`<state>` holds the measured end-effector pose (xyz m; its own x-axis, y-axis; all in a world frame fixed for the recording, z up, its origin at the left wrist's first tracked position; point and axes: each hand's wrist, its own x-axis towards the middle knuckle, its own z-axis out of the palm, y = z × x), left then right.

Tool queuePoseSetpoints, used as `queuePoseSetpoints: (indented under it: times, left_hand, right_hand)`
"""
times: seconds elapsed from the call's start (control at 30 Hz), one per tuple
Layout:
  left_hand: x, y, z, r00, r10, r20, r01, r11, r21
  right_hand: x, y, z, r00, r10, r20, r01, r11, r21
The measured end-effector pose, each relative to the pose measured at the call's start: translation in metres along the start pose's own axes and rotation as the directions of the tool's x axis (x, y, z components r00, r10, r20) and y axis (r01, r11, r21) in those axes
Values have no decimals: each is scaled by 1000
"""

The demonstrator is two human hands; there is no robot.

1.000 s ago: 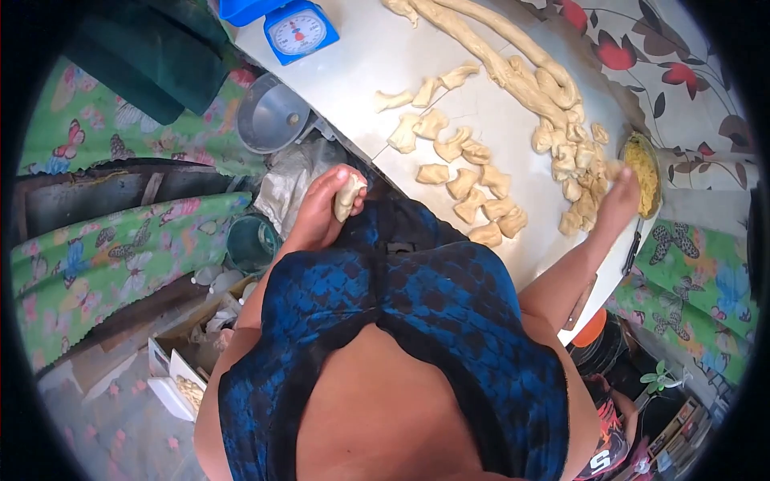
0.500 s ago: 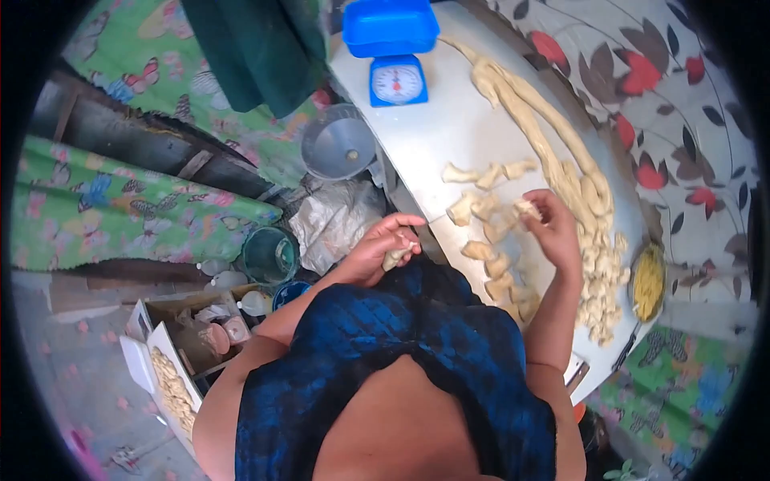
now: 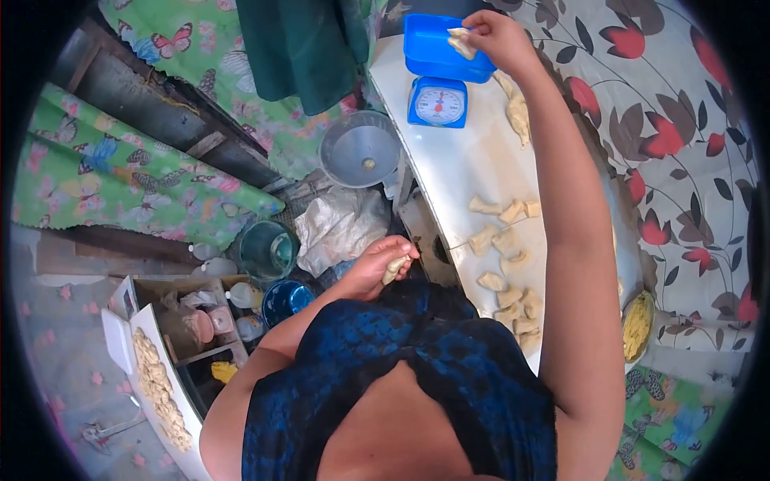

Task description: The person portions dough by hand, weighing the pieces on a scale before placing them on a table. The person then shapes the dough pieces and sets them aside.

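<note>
My right hand (image 3: pixel 491 40) pinches a piece of dough (image 3: pixel 462 44) over the blue tray (image 3: pixel 425 48) of the scale (image 3: pixel 438 103). In front of my body, at the table's left edge, my left hand (image 3: pixel 375 266) is curled around another dough piece (image 3: pixel 394 270). Several cut dough pieces (image 3: pixel 492 281) lie in uneven rows on the white table (image 3: pixel 449 172). Past them, a longer dough strip (image 3: pixel 518 116) is partly hidden behind my right forearm.
A grey basin (image 3: pixel 361 148), a white sack (image 3: pixel 341 228) and a green bucket (image 3: pixel 269 250) stand left of the table. More dough pieces lie on a white board (image 3: pixel 180 445) at lower left. A yellow-filled bowl (image 3: pixel 638 327) is at the right.
My right hand has moved from above the dough rows up to the scale's tray, carrying a dough piece. My left hand stays near my body. The view has shifted.
</note>
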<state>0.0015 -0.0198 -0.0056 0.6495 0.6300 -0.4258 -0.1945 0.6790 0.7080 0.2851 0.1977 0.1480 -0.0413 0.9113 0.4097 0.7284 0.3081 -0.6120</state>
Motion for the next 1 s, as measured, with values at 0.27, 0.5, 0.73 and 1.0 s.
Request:
queuePoseSetpoints:
  times: [0.27,0.5,0.73,1.0]
  left_hand:
    - [-10,5,-13,996,15,-83,-15,1000,-1]
    - [-6,8,-14,996,34,-87,-34,999,-2]
    - [0,8,-2,999,23,-40,-24,999,-25]
    - [5,0,4,999,15,32,-17,999,42]
  right_hand:
    - [27,1,29,996,85,11,-84,993,-79]
    - [37,21,36,993,-52,-110,33,985,-168]
    - [-21,-21,-27,989,-58,-135,88,969,230]
    - [-136,-24,-64,948,111,-298,30,902,431]
